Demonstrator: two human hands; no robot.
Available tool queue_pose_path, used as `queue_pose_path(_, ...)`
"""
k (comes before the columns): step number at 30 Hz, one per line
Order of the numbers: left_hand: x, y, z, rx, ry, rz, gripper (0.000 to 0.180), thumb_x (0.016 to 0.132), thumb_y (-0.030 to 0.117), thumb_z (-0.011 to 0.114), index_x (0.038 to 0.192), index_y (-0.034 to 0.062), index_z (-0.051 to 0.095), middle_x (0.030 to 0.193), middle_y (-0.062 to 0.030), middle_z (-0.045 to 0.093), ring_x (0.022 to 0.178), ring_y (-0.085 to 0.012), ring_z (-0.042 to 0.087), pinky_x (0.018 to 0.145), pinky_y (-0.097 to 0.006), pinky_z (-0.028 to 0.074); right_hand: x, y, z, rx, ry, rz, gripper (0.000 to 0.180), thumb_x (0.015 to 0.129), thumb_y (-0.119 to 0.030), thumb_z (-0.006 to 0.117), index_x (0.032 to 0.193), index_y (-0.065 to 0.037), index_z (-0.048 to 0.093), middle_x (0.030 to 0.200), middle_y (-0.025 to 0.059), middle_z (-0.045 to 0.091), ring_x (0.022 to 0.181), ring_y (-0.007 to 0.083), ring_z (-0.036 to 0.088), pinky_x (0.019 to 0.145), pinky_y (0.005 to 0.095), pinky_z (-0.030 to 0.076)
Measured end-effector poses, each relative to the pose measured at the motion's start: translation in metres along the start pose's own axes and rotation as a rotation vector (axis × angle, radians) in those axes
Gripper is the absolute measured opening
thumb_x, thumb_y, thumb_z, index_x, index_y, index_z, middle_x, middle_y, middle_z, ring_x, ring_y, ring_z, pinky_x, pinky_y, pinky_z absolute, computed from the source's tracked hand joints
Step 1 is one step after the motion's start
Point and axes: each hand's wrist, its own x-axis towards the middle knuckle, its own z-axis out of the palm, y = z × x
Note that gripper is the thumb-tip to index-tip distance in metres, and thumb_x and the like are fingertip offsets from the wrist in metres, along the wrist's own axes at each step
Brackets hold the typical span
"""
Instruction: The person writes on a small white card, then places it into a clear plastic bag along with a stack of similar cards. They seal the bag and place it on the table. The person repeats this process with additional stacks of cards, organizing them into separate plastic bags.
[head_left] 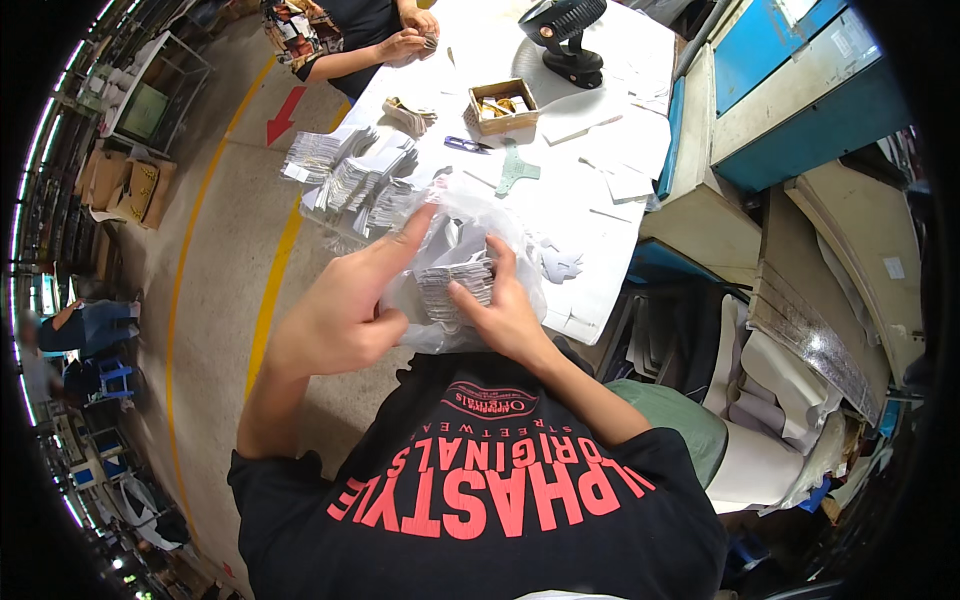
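A clear plastic bag lies spread at the table's near edge, in front of my chest. Inside its mouth sits a thick stack of thin grey-white pieces. My right hand grips this stack, thumb on the near side and a finger along its right. At the bag's left side is my left hand, index finger stretched up along the plastic and the other fingers curled against its edge. Left of the bag, several bundles of similar pieces stand in rows.
On the white table are a small box, a black fan, blue thread snips and a green template. Across it, a person's hands hold something small. Blue-and-cream cabinets stand right; a yellow-lined floor lies left.
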Motion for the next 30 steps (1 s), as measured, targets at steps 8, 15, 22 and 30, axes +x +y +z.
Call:
queue_pose_path(8, 0.005, -0.01, 0.009, 0.053, 0.044, 0.095, 0.098, 0.072, -0.007, 0.054, 0.166, 0.0058, 0.029, 0.136, -0.0292, 0.062, 0.078, -0.0317, 0.066, 0.068, -0.034, 0.054, -0.001, 0.002, 0.013, -0.328, -0.003, -0.132, 0.085, 0.1, -0.036, 0.067, 0.152, 0.013, 0.021, 0.138, 0.0448, 0.05, 0.124, 0.0555, 0.057, 0.108, 0.0533, 0.046)
queue_pose_path(15, -0.001, -0.016, 0.0, -0.159, 0.175, -0.014, 0.098, 0.073, -0.008, 0.05, 0.167, 0.0038, 0.026, 0.152, -0.026, 0.054, 0.084, -0.0226, 0.067, 0.074, -0.03, 0.057, -0.019, -0.029, -0.041, -0.835, -0.419, -0.277, 0.064, 0.104, -0.035, 0.063, 0.146, 0.009, 0.042, 0.125, 0.039, 0.061, 0.087, 0.0559, 0.067, 0.084, 0.0572, 0.055)
queue_pose_path(22, 0.005, -0.051, -0.012, -0.259, 0.326, 0.068, 0.1, 0.07, -0.007, 0.042, 0.168, -0.0007, 0.019, 0.173, -0.0175, 0.027, 0.115, -0.0132, 0.061, 0.075, -0.02, 0.053, -0.053, -0.072, -0.09, -0.748, -0.648, -0.197, 0.017, 0.098, -0.019, 0.066, 0.106, -0.004, 0.068, 0.086, 0.0177, 0.068, 0.089, 0.0375, 0.068, 0.082, 0.0483, 0.052)
queue_pose_path(30, 0.022, -0.014, -0.017, -0.475, 0.496, 0.172, 0.098, 0.071, -0.002, 0.042, 0.167, -0.0011, 0.023, 0.173, -0.018, 0.027, 0.088, -0.0006, 0.052, 0.063, -0.017, 0.038, -0.062, -0.115, -0.131, -0.546, -0.453, -0.564, 0.009, 0.087, -0.003, 0.073, 0.091, -0.005, 0.065, 0.083, 0.0094, 0.065, 0.083, 0.0311, 0.061, 0.075, 0.0412, 0.047)
